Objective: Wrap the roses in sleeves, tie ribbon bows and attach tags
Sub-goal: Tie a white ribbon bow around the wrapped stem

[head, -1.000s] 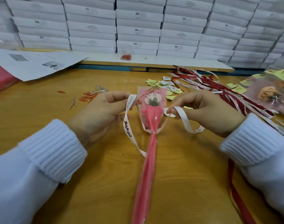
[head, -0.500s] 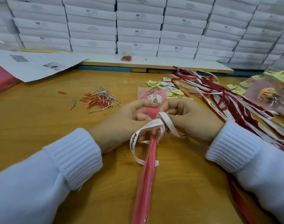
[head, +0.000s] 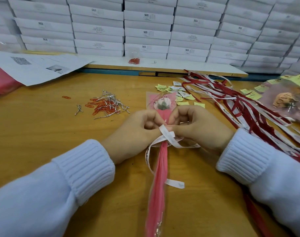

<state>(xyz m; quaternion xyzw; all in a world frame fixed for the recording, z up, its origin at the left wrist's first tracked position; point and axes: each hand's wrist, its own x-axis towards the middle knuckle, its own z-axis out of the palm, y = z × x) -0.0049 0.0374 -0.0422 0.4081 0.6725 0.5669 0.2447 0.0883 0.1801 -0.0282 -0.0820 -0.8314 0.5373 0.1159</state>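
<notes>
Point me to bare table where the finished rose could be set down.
Bare wood lies left of the left hand, between the paper clip and twist tie pile and the left sleeve. More between the sleeves, beside the sleeved rose. Crowded: the ribbon heap on the right, the tags beyond the right hand.

Clips (head: 104, 106) lie left of the rose (head: 162, 104), ribbons (head: 248, 110) right.

The wooden counter (head: 43, 127) carries a heap of orange paper clips (head: 101, 106) tangled with silver twist ties (head: 111, 98). Left of that heap lies 1 stray clip (head: 66, 97); behind it, printed sheets (head: 38, 67) overhang the counter, and stacked white boxes (head: 145, 31) rise farther back.
</notes>
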